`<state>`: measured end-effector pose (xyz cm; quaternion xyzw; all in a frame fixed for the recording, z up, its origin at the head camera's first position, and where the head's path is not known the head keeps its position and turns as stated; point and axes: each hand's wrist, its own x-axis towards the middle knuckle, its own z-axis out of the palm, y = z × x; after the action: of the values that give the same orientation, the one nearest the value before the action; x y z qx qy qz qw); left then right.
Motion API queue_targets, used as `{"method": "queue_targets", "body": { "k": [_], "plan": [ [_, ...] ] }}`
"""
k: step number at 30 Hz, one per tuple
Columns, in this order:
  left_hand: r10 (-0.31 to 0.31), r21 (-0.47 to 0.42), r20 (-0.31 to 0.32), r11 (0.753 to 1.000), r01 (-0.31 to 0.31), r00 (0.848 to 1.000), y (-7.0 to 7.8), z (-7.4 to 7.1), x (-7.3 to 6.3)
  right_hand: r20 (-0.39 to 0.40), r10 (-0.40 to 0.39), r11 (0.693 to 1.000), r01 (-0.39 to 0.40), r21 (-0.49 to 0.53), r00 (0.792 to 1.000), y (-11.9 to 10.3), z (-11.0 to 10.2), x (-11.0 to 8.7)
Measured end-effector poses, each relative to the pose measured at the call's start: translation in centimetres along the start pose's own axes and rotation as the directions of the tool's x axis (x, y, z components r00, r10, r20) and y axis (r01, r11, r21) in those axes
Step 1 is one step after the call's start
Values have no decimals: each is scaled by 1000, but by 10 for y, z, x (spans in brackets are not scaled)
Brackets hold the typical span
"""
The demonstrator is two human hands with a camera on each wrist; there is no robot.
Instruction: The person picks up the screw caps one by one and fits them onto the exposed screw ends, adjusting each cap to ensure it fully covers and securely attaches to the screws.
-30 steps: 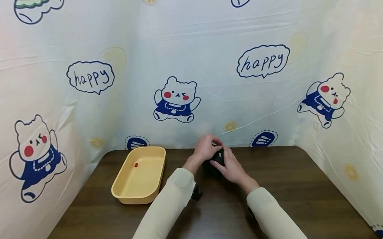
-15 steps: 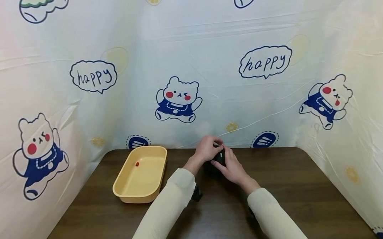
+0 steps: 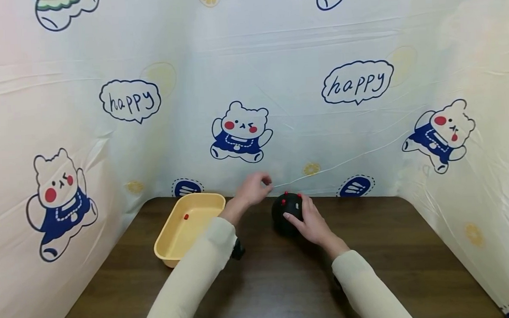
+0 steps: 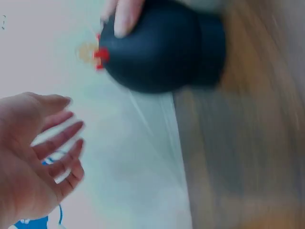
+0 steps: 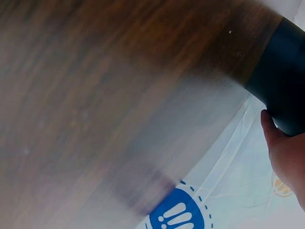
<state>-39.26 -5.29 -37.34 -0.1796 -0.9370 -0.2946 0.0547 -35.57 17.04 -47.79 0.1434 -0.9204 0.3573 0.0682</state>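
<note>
A black, round-topped object (image 3: 284,220) on a wider base stands at the back of the table, seen in the head view. Small red pieces (image 3: 284,202) stick out of its top, and a small pale mark shows on its front. My right hand (image 3: 316,225) grips its right side, thumb across the front and fingers over the top. My left hand (image 3: 251,190) is in the air to the left, apart from it. In the left wrist view its fingers (image 4: 59,143) are loosely bent, with nothing visible between them.
On the left of the brown table (image 3: 286,290) sits a yellow tray (image 3: 167,257) with one small red piece (image 3: 186,217) in it. Printed white cloth (image 3: 250,59) hangs along the back and sides. A black strap-like item (image 3: 238,250) is under the left wrist.
My left hand has come off the top of the black object and moved left toward the tray, uncovering the red pieces. My right hand stays on the object. The head view has shifted slightly.
</note>
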Motion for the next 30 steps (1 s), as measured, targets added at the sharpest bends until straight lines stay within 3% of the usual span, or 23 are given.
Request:
{"method": "queue_targets", "body": {
  "k": [4, 8, 13, 19, 22, 26, 27, 30],
  "plan": [
    [-83, 135, -10, 987, 84, 996, -18, -21, -7, 11, -1, 1000, 1, 2, 1000, 0, -1, -1],
    [-160, 209, -9, 965, 158, 987, -39, -40, -13, 20, 6, 1000, -6, -1, 1000, -1, -2, -2],
    [-277, 303, 11, 917, 261, 961, -69, -61, -25, 32, 2, 1000, -2, 1, 999, -1, 1, -2],
    [-442, 344, 53, 850, 399, 895, -105, -75, -36, 23, 3, 1000, -4, 6, 1000, 0, 1, -2],
    [-514, 367, 96, 814, 449, 852, -120, -78, -38, 15, -2, 1000, 2, 6, 1000, 1, -1, -1],
    [-582, 362, 157, 785, 502, 798, -123, -84, -45, 11, -6, 1000, 6, 2, 1000, 1, -4, 0],
    [-589, 358, 170, 784, 507, 790, -122, -86, -47, 12, -4, 1000, 4, 2, 1000, 1, -4, 0],
    [-634, 316, 196, 763, 564, 748, -130, -86, -45, 16, 2, 1000, -2, 2, 1000, 1, -4, -1]
  ]
}}
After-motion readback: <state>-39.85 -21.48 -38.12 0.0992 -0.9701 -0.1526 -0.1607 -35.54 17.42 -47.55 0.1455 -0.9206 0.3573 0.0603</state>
